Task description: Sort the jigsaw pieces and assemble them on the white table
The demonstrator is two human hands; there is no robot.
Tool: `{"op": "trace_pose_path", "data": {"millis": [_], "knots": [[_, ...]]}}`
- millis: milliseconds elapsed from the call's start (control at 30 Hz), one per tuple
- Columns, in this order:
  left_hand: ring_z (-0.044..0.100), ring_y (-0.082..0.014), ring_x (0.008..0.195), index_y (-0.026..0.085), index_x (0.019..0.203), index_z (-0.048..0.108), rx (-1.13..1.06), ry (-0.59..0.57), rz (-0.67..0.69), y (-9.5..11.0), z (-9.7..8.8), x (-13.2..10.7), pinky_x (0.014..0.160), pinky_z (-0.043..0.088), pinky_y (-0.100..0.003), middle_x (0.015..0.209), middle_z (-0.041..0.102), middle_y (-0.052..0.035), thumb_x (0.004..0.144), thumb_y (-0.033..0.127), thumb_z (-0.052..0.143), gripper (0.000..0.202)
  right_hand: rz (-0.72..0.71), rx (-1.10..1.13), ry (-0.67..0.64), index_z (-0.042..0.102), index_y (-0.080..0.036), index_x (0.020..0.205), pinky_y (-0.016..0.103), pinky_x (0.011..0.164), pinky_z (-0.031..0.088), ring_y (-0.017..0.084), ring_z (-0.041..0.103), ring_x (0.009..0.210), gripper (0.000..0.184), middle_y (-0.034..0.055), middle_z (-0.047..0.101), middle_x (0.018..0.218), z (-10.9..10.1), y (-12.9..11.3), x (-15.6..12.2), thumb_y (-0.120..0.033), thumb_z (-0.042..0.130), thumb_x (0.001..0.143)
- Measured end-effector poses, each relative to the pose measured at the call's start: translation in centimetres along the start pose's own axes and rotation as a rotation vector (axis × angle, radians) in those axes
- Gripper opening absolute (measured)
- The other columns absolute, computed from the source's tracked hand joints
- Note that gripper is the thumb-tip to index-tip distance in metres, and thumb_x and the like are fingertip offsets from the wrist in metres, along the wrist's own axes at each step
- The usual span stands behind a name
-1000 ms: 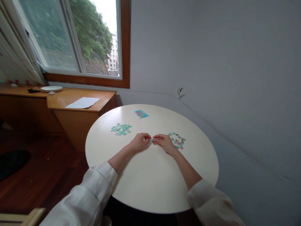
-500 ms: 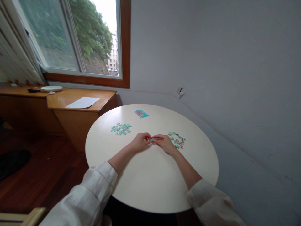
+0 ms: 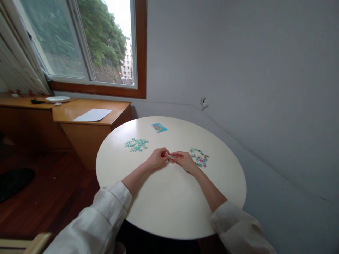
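My left hand (image 3: 158, 158) and my right hand (image 3: 183, 159) meet fingertip to fingertip over the middle of the round white table (image 3: 169, 201). Both pinch small teal puzzle pieces (image 3: 170, 157) held between them, mostly hidden by the fingers. A heap of teal puzzle pieces (image 3: 136, 144) lies to the left of my left hand. A heap of multicoloured pieces (image 3: 199, 157) lies right beside my right hand. A small picture card (image 3: 159, 127) rests at the table's far side.
A wooden desk (image 3: 90, 121) with a sheet of paper (image 3: 93, 115) stands left of the table under the window. A white plate (image 3: 57, 99) sits further left. A grey wall runs close along the right. A chair corner (image 3: 29, 243) shows bottom left.
The hands have pressed slightly closer together around the pieces; less of the teal shows between the fingertips. Nothing else has moved.
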State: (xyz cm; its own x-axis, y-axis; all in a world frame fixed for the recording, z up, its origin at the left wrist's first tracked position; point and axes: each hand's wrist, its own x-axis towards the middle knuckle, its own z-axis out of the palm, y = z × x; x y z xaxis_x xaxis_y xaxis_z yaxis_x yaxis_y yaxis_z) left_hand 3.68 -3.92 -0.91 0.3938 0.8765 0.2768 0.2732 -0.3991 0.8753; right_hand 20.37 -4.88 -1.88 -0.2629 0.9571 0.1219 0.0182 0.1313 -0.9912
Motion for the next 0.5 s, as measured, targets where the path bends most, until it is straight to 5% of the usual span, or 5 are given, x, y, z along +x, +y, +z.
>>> {"op": "trace_pose_path", "data": {"millis": [167, 500], "knots": [[0.055, -0.0093, 0.055, 0.009, 0.087, 0.063, 0.069, 0.027, -0.024, -0.2, -0.9, 0.4, 0.054, 0.042, -0.02, 0.064, 0.064, -0.003, 0.068, 0.014, 0.051, 0.023, -0.01, -0.051, 0.069, 0.065, -0.014, 0.081, 0.031, 0.066, 0.05, 0.014, 0.061, 0.062, 0.032, 0.0033, 0.066, 0.069, -0.1, 0.0, 0.1, -0.032, 0.071, 0.055], [0.059, -0.0125, 0.061, 0.011, 0.068, 0.064, 0.124, 0.041, -0.105, -0.6, -2.4, 0.9, 0.055, 0.043, -0.021, 0.064, 0.066, -0.0038, 0.065, 0.018, 0.055, 0.012, -0.058, -0.176, 0.101, 0.064, -0.015, 0.081, 0.027, 0.06, 0.048, 0.011, 0.058, 0.058, 0.025, 0.0012, 0.062, 0.065, -0.4, 0.6, 0.2, -0.028, 0.064, 0.06]]}}
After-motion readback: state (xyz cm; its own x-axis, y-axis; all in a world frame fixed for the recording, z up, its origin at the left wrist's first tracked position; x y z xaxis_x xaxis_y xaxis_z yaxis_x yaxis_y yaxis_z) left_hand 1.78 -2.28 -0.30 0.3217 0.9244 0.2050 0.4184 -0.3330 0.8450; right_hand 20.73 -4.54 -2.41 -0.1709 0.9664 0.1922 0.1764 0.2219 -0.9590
